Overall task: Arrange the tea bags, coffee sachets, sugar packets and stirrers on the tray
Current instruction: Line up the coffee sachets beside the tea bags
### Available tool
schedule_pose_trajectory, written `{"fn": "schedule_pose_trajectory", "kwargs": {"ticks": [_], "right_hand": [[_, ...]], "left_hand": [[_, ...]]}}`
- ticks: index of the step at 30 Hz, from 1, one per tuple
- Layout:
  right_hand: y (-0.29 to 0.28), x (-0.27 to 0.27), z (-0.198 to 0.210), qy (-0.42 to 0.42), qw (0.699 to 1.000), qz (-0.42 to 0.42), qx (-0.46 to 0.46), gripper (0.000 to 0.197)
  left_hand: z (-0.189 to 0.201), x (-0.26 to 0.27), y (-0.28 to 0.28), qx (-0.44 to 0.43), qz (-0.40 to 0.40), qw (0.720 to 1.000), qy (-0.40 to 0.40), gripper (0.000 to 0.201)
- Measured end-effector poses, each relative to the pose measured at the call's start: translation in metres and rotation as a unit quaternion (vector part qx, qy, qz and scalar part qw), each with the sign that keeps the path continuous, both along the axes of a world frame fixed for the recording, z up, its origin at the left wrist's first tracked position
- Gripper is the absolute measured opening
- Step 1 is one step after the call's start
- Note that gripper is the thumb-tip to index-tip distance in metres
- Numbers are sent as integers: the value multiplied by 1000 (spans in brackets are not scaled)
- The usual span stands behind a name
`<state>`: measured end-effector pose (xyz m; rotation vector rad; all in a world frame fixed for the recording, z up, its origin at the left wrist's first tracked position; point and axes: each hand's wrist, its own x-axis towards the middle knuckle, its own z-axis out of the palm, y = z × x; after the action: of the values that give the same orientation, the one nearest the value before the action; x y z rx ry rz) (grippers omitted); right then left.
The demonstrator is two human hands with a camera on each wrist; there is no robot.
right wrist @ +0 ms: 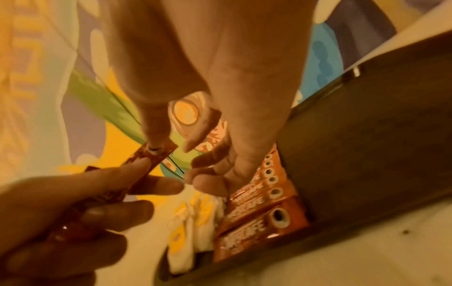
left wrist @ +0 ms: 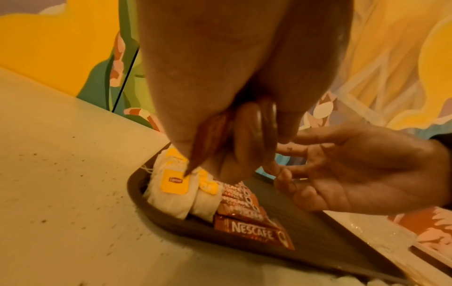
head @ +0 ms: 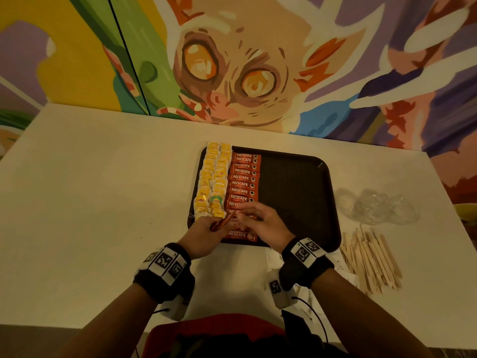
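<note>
A dark brown tray point(head: 296, 192) lies mid-table. Yellow-tagged tea bags point(head: 213, 182) fill two columns along its left side. Beside them runs a column of red Nescafe sachets point(head: 244, 182). Over the tray's near left corner my left hand point(head: 215, 224) grips red coffee sachets point(head: 222, 222), tilted up to the right. My right hand point(head: 241, 215) hovers beside them with fingers loosely spread. In the right wrist view its thumb touches the top end of a held sachet point(right wrist: 146, 164), and the index finger stays apart. Wooden stirrers point(head: 369, 259) lie piled on the table, right of the tray.
Crumpled clear plastic wrap point(head: 379, 206) sits on the table beyond the stirrers. White paper packets point(head: 272, 257) lie near the tray's front edge, partly hidden under my right wrist. The tray's right half point(right wrist: 367, 135) is bare. A painted wall rises behind the table.
</note>
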<state>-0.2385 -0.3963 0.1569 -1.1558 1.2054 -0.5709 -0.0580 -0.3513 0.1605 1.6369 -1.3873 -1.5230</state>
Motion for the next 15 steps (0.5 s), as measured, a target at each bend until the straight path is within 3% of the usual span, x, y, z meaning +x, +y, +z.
{"fn": "schedule_pose_trajectory", "kwargs": {"ticks": [4,7,15], "right_hand": [[2,4,4,-83,996,-14,27,18],[2,4,4,-53,998,-26,-5,11],[1,-2,-5,-19,997,-75,-12,7]], "left_hand": [[14,-4,-1,33,-28,999,2,37],[14,-1,0,50,-32,998,-6,38],[11,13,2,-49,31,998,-3,29]]}}
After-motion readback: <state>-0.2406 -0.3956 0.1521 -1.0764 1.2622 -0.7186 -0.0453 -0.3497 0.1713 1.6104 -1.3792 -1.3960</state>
